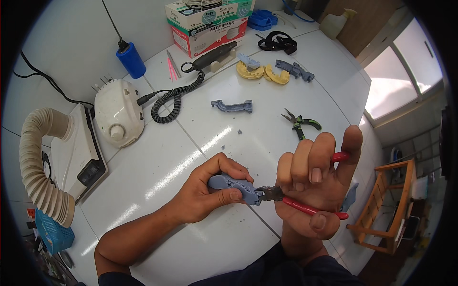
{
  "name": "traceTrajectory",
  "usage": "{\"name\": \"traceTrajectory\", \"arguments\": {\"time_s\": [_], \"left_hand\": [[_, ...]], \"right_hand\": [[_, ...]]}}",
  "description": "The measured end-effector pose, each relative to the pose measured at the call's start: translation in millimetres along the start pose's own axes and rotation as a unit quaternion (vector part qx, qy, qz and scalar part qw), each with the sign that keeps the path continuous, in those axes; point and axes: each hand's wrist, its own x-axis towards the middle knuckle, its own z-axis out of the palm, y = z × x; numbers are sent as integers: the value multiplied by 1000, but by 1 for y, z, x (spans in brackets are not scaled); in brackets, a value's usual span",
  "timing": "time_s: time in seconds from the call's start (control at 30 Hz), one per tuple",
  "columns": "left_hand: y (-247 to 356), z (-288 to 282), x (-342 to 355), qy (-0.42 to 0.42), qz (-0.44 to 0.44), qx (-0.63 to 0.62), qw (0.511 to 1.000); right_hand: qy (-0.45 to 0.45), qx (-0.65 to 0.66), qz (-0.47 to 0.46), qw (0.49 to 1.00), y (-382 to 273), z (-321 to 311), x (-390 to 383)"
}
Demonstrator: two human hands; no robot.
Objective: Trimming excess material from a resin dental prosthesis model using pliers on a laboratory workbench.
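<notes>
A blue-grey dental model piece [234, 187] is pinched between the thumb and fingers of my left hand [202, 190], low over the white table. My right hand [312, 186] holds red-handled cutting pliers [305, 208], with one handle against the thumb side and the other by the index finger. The pliers' dark jaws meet the right end of the model piece; whether they are closed through it I cannot tell. Beyond my hands lies another blue-grey piece [232, 106]. Small blue-grey crumbs are scattered on the table nearby. Green-and-black needle-nose pliers [301, 125] rest behind my right hand.
At the left stand a white control box [118, 114] with a coiled cable, and a dust extractor [78, 152] with a ribbed hose. A dark handpiece [212, 56], yellow dental casts [250, 71], grey models [295, 69] and glove and mask boxes [207, 35] line the back.
</notes>
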Motion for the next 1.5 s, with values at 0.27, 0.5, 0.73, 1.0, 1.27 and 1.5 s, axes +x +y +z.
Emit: {"name": "traceTrajectory", "arguments": {"time_s": [0.27, 0.5, 0.73, 1.0, 1.27, 1.5], "left_hand": [[-3, -2, -1, 2, 8, 14, 1000], [-1, -1, 0, -3, 2, 22, 1000], [1, 1, -1, 2, -17, 9, 1000], [0, 1, -1, 4, -19, -3, 1000], [-2, 0, -1, -3, 6, 32, 999], [-1, 0, -1, 3, -12, 28, 1000]], "right_hand": [[-44, 3, -15, 999, 5, -9, 1], [-40, 1, 27, 999, 0, -5, 0], [-24, 42, 86, 995, -4, -3, 0], [9, 50, 98, 994, -12, 6, -2], [29, 59, 115, 991, -13, 5, -2], [8, 73, 103, 992, -10, 3, 0]]}}
